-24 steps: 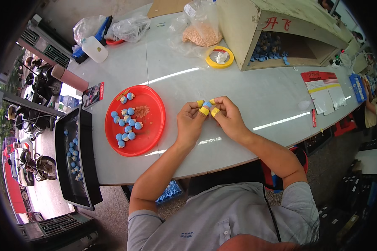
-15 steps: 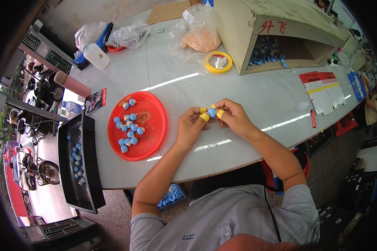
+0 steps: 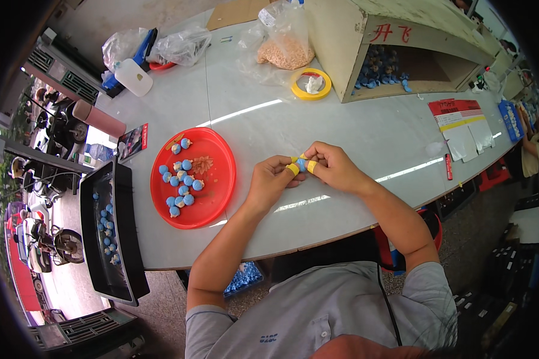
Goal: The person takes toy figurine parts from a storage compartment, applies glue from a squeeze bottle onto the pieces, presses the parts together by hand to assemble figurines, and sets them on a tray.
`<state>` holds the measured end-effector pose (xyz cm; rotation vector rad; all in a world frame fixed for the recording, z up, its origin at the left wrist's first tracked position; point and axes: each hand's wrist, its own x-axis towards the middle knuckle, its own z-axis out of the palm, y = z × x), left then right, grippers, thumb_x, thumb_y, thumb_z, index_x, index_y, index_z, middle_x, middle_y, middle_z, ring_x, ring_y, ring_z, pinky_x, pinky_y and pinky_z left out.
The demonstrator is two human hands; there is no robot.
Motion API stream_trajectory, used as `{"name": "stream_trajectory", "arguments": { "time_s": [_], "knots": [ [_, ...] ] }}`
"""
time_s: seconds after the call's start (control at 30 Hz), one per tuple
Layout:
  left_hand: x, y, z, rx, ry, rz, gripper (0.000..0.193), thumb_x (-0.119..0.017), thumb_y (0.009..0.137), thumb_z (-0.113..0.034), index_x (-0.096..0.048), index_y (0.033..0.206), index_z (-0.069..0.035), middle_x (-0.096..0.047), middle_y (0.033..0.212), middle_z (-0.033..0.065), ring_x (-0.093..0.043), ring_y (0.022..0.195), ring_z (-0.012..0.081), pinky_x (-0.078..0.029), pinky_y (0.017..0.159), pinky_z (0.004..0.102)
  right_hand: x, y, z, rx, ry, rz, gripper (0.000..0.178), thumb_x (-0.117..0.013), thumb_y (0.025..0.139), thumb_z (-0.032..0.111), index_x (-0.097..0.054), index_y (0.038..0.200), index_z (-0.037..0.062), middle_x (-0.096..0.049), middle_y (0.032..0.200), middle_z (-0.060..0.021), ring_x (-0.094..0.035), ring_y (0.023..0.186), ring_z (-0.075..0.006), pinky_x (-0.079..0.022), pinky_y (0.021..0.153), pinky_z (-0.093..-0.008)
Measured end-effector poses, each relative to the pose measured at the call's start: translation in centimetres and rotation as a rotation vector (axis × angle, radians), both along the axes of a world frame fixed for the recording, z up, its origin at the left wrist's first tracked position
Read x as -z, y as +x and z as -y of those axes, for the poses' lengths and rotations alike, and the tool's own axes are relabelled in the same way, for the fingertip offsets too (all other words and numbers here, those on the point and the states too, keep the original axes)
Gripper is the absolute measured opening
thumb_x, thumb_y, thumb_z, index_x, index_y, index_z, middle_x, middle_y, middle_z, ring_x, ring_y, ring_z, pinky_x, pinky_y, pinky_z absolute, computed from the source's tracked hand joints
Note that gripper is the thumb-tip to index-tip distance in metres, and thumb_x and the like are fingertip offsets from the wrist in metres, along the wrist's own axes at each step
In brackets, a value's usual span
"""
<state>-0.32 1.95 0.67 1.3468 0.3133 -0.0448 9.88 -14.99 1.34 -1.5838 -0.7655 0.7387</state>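
Between my two hands, over the middle of the grey table (image 3: 251, 134), a small blue piece (image 3: 302, 164) is pinched; its exact kind is mostly hidden by my fingers. My left hand (image 3: 272, 178) grips it from the left, thumb and forefinger closed, with yellow tape round the tips. From the right, my right hand (image 3: 330, 167) closes on the same piece, its thumb and forefinger taped in yellow as well. Left of my hands lies a round red plate (image 3: 217, 200) bearing several small blue-and-cream ball-shaped pieces (image 3: 188, 180).
At the left edge stands a black tray (image 3: 135, 239) with more blue balls. A pink bottle (image 3: 99, 118) lies behind it. Farther back are a white jug (image 3: 133, 78), a bag of orange-brown bits (image 3: 284, 52), a yellow tape roll (image 3: 324, 91) and a wooden box (image 3: 335, 54) holding blue pieces.
My fingers have shifted slightly around the small blue piece, which both hands still pinch. The whole view has moved a little, so the plate and table things appear slightly displaced.
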Motion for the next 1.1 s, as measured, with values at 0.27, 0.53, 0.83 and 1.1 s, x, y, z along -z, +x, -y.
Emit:
{"name": "stream_trajectory", "arguments": {
  "time_s": [0.27, 0.53, 0.83, 1.1],
  "knots": [
    [0.6, 0.0, 0.7, -0.059, -0.060, 0.064, 0.018, -0.057, 0.090, 0.001, -0.059, 0.103, 0.014, -0.066, 0.099, 0.0179, -0.068, 0.088, 0.0192, -0.057, 0.081, 0.0263, 1.7, 0.0, 0.0, -0.019, 0.074, 0.025, 0.007, -0.054, 0.089, -0.003, -0.051, 0.095, -0.0033, -0.061, 0.082, -0.0064, -0.056, 0.075, -0.0083, -0.047, 0.067, -0.0241],
    [1.0, -0.1, 0.7, -0.050, -0.004, 0.044, 0.016, -0.056, 0.090, 0.004, -0.059, 0.103, 0.013, -0.064, 0.103, 0.0174, -0.067, 0.092, 0.0213, -0.058, 0.086, 0.0297, 0.8, -0.1, 0.1, -0.056, 0.030, 0.111, 0.010, -0.053, 0.088, -0.008, -0.051, 0.096, -0.0010, -0.059, 0.082, -0.0040, -0.052, 0.073, -0.0057, -0.045, 0.065, -0.0219],
    [1.1, -0.2, 0.9, -0.081, 0.022, 0.070, 0.019, -0.059, 0.086, 0.005, -0.059, 0.103, 0.014, -0.067, 0.095, 0.0163, -0.068, 0.088, 0.0172, -0.055, 0.077, 0.0232, 0.6, -0.2, 0.1, -0.046, 0.011, 0.164, 0.010, -0.053, 0.087, -0.008, -0.051, 0.096, -0.0017, -0.058, 0.080, -0.0057, -0.052, 0.072, -0.0074, -0.044, 0.065, -0.0231],
    [1.7, 0.0, 0.9, -0.097, 0.075, 0.084, 0.018, -0.059, 0.086, 0.005, -0.060, 0.102, 0.013, -0.067, 0.094, 0.0141, -0.068, 0.088, 0.0155, -0.053, 0.075, 0.0224, 0.8, -0.2, 0.1, -0.024, 0.031, 0.160, 0.010, -0.054, 0.086, -0.005, -0.051, 0.095, -0.0027, -0.061, 0.078, -0.0096, -0.056, 0.073, -0.0125, -0.047, 0.067, -0.0277]
  ]
}}
